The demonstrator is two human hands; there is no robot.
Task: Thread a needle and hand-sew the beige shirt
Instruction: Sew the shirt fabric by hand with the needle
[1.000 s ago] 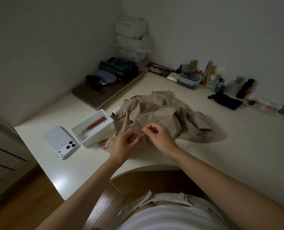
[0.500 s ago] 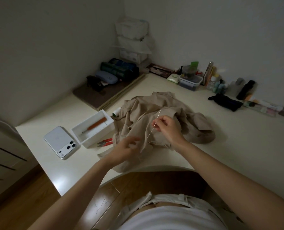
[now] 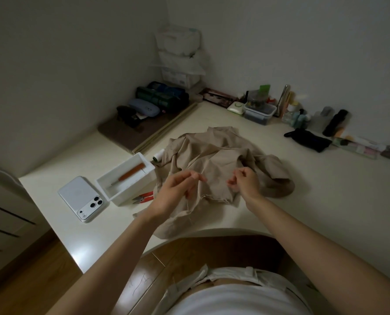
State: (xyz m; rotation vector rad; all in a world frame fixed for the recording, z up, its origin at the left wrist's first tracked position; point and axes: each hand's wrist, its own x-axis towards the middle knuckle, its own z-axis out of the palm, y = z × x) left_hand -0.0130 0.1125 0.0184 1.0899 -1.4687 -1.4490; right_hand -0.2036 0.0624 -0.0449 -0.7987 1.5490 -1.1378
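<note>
the left hand is hovering loose-fingered over the beige shirt, the right hand is curling round something i cannot tell, so sewing is seemingly only beginning.

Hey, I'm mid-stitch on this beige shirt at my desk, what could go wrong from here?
The light is dim and the needle does not show near your left hand or right hand; dropped, it could vanish in the crumpled beige shirt. The shirt's lower edge hangs over the desk edge, so a tug might slide it off. The red snips lie close beside your left hand; a sweep could catch them.
</note>
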